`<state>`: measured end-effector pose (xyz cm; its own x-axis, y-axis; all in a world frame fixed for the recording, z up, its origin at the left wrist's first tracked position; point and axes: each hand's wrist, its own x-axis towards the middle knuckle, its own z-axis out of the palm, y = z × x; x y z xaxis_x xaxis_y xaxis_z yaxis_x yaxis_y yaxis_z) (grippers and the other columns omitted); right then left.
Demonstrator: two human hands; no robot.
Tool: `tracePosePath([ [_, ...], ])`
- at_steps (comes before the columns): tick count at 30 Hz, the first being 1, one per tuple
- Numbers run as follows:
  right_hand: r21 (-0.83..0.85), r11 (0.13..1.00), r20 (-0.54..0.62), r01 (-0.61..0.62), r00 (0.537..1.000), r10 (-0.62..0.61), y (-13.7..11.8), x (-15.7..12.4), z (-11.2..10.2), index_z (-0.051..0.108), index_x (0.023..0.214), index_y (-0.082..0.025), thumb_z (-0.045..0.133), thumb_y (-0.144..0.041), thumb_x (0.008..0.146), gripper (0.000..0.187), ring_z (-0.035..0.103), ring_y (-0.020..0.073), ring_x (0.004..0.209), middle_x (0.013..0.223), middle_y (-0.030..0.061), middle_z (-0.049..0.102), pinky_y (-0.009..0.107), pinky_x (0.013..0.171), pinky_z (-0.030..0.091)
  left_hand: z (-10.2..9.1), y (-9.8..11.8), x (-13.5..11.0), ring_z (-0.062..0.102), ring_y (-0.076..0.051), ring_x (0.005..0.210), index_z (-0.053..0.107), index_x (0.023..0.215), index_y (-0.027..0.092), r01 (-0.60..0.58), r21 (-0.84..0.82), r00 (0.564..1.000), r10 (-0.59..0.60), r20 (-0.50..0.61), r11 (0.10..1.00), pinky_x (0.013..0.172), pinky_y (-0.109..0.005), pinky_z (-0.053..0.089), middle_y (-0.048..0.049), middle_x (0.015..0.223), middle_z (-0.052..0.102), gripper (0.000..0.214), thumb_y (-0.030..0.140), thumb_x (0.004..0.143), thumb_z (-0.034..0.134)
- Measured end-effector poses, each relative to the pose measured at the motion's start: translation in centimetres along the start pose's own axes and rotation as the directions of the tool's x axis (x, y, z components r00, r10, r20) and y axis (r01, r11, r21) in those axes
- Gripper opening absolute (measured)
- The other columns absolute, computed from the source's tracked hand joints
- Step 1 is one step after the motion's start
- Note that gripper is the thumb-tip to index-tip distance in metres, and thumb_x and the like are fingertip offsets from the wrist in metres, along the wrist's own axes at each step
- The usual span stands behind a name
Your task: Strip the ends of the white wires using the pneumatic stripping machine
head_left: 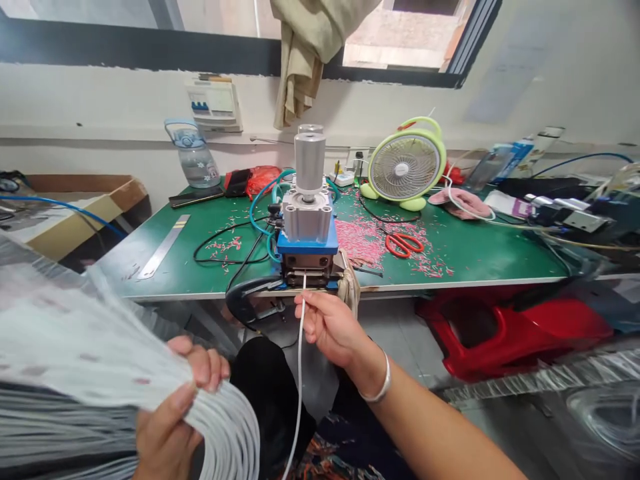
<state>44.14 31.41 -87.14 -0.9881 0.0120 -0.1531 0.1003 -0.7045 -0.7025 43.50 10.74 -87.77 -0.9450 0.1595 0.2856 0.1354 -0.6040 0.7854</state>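
Observation:
My left hand (175, 407) is closed around a thick bundle of white cables (100, 360) at the lower left. My right hand (330, 327) pinches a single white cable (300, 387) just below the front of a small pneumatic machine (307, 233) with a blue plate and a silver cylinder on top. The cable's upper end runs up into the slot at the machine's front, and the rest hangs down past my lap. The machine stands at the front edge of the green table (475, 257).
Red scissors (404, 244) and pink wire scraps (360, 243) lie right of the machine. A green desk fan (407, 167), a water bottle (193, 153) and a steel ruler (164, 247) are on the table. A red stool (515, 330) sits underneath; a cardboard box (75, 207) is at left.

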Motion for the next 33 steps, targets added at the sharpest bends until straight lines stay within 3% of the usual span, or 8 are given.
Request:
tracePosePath([
  [3,0.050,0.999,0.001,-0.009,1.000,0.009,-0.4,0.2,-0.2,0.059,0.073,-0.008,0.057,-0.026,0.072,0.018,0.042,0.0038,0.035,0.057,0.0010,0.056,0.016,0.031,0.032,0.3,0.3,0.0,0.046,-0.010,0.053,0.049,0.078,0.021,-0.024,0.067,1.000,0.024,0.014,0.997,0.056,-0.027,0.047,0.0026,0.066,0.046,0.027,0.016,0.055,0.064],
  [9,0.097,0.995,-0.032,-0.028,0.999,0.031,-1.3,0.7,0.0,0.058,0.074,-0.009,0.057,-0.025,0.072,0.016,0.038,0.0025,0.035,0.056,-0.0001,0.054,0.015,0.031,0.028,0.9,0.0,1.2,0.051,-0.010,0.061,0.052,0.078,0.021,0.194,0.019,0.967,-0.188,-0.170,0.981,0.060,-0.026,0.049,0.0028,0.075,0.043,0.027,0.014,0.055,0.065],
  [14,-0.102,0.990,-0.004,0.101,0.995,-0.102,-0.8,0.4,-0.9,0.059,0.077,-0.010,0.060,-0.031,0.071,0.021,0.042,0.0031,0.037,0.059,-0.0003,0.054,0.015,0.033,0.034,0.5,-1.3,0.9,0.056,-0.012,0.061,0.054,0.087,0.022,0.329,0.048,0.910,-0.303,-0.282,0.943,0.059,-0.025,0.048,0.0033,0.072,0.053,0.039,0.014,0.053,0.070],
  [17,-0.251,0.963,0.086,0.099,0.993,-0.079,-0.4,-0.2,-2.0,0.060,0.078,-0.011,0.058,-0.034,0.073,0.024,0.045,0.0040,0.039,0.063,0.0016,0.057,0.017,0.037,0.038,-0.2,-2.5,0.3,0.057,-0.013,0.058,0.057,0.084,0.018,0.394,0.185,0.898,-0.335,-0.283,0.900,0.057,-0.025,0.046,0.0022,0.068,0.058,0.037,0.017,0.050,0.073],
  [23,-0.313,0.940,0.157,0.135,0.984,-0.089,0.0,-1.4,-2.0,0.062,0.073,-0.009,0.061,-0.028,0.071,0.019,0.053,0.0071,0.056,0.063,0.0032,0.057,0.018,0.054,0.044,-0.3,-4.3,-0.4,0.057,-0.018,0.057,0.060,0.067,0.013,0.339,0.539,0.941,-0.288,-0.180,0.771,0.060,-0.031,0.046,-0.0034,0.061,0.062,0.024,0.026,0.051,0.072],
  [26,-0.300,0.952,0.153,0.058,0.988,-0.011,0.7,-1.3,-0.9,0.061,0.088,-0.011,0.065,-0.032,0.067,0.030,0.052,0.0090,0.053,0.069,0.0034,0.058,0.019,0.044,0.043,-0.2,-5.1,-0.7,0.060,-0.023,0.070,0.063,0.078,0.014,0.231,0.660,0.970,-0.225,-0.095,0.715,0.071,-0.037,0.046,-0.0066,0.075,0.066,0.029,0.027,0.052,0.069],
  [29,-0.423,0.901,0.115,0.097,0.992,-0.053,1.5,-0.7,-0.1,0.061,0.086,-0.010,0.063,-0.037,0.067,0.033,0.051,0.0088,0.047,0.058,0.0016,0.057,0.018,0.040,0.042,-0.5,-5.8,-1.2,0.058,-0.026,0.087,0.063,0.090,0.016,0.166,0.756,0.965,-0.262,0.007,0.633,0.083,-0.041,0.041,-0.0079,0.090,0.066,0.038,0.025,0.053,0.068],
  [33,-0.423,0.893,0.028,0.155,0.987,-0.158,1.4,0.1,0.2,0.059,0.072,-0.009,0.055,-0.040,0.072,0.032,0.051,0.0076,0.039,0.050,0.0012,0.055,0.017,0.039,0.042,-0.9,-6.0,-2.2,0.059,-0.026,0.082,0.064,0.084,0.015,0.202,0.741,0.974,-0.210,-0.084,0.640,0.082,-0.041,0.041,-0.0073,0.084,0.066,0.034,0.028,0.053,0.070],
])
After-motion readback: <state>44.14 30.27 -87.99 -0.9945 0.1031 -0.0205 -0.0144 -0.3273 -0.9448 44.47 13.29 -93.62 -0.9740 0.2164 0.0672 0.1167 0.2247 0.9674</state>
